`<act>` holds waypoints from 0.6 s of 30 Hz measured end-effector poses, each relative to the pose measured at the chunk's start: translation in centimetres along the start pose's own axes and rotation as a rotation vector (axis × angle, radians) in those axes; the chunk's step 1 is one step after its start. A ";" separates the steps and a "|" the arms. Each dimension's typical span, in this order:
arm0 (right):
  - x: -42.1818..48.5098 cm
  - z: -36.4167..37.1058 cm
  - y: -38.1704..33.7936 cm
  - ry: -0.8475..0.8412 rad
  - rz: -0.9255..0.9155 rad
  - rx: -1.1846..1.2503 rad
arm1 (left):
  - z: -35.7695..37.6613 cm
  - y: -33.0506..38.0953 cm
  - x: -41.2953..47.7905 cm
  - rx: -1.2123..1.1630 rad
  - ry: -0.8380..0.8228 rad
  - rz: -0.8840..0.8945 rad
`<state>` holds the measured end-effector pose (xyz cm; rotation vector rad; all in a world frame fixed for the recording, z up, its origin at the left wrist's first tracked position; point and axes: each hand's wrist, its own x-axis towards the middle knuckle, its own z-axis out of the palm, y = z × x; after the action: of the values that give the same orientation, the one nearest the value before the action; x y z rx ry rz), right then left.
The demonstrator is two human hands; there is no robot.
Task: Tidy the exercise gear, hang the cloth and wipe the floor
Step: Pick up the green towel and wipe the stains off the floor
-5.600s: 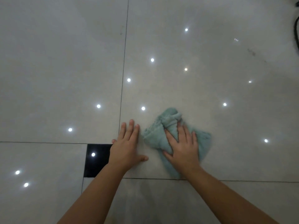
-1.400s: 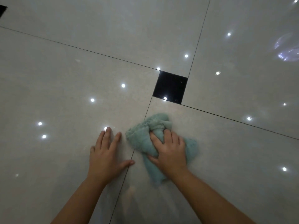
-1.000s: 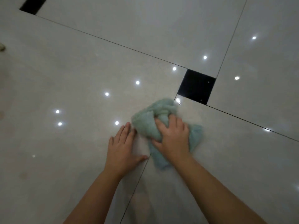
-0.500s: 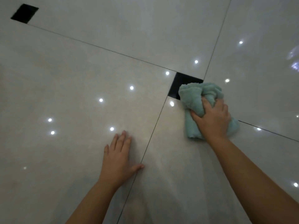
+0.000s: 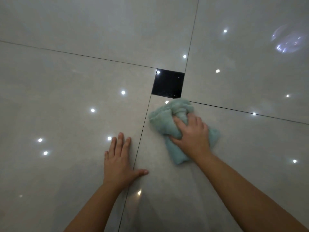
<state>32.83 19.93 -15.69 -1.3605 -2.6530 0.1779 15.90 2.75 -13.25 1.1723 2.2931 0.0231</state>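
Observation:
A crumpled pale green cloth [image 5: 163, 120] lies on the glossy light-grey tiled floor [image 5: 70, 91], just below a small black inset tile [image 5: 168, 83]. My right hand [image 5: 192, 133] presses down on the cloth, fingers bunched into its folds, and covers its middle. My left hand [image 5: 119, 160] rests flat on the floor to the left of the cloth, fingers spread, holding nothing. A dark grout line runs between the two hands.
Large tiles stretch in every direction, split by thin dark grout lines [image 5: 192, 34]. Bright ceiling-light reflections dot the shiny surface. A bluish-white reflection [image 5: 286, 41] shows at the upper right. No exercise gear is in view.
My right hand has slid the cloth back toward me and to the left, off the black tile's right edge to just below it. My left hand has stayed planted on the floor.

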 end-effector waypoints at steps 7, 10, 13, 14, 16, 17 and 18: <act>-0.9 -1.6 -0.3 -0.066 0.413 0.060 | -0.5 0.4 -0.3 0.058 -0.050 -0.022; -4.0 -0.6 -5.6 -0.140 0.224 0.026 | -1.6 -0.4 0.2 0.166 -0.063 0.063; -4.4 -0.3 -8.6 -0.165 0.041 0.007 | -4.2 -4.1 -0.1 0.356 -0.088 0.213; -3.7 -0.3 -9.6 -0.181 0.002 0.007 | -5.1 -5.6 -0.5 0.394 -0.082 0.211; -2.1 -0.3 -11.8 -0.264 -0.052 0.008 | -6.8 -8.2 -1.8 0.350 -0.104 0.144; -1.2 -0.3 -13.1 -0.303 -0.080 0.020 | -7.9 -9.3 -2.6 0.298 -0.126 0.080; -0.4 -0.4 -14.6 -0.339 -0.115 0.038 | -8.9 -10.5 -3.4 0.274 -0.142 0.042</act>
<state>21.52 11.18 -12.80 -1.2587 -2.9736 0.4817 5.32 -4.27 -6.82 1.3118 2.1937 -0.3578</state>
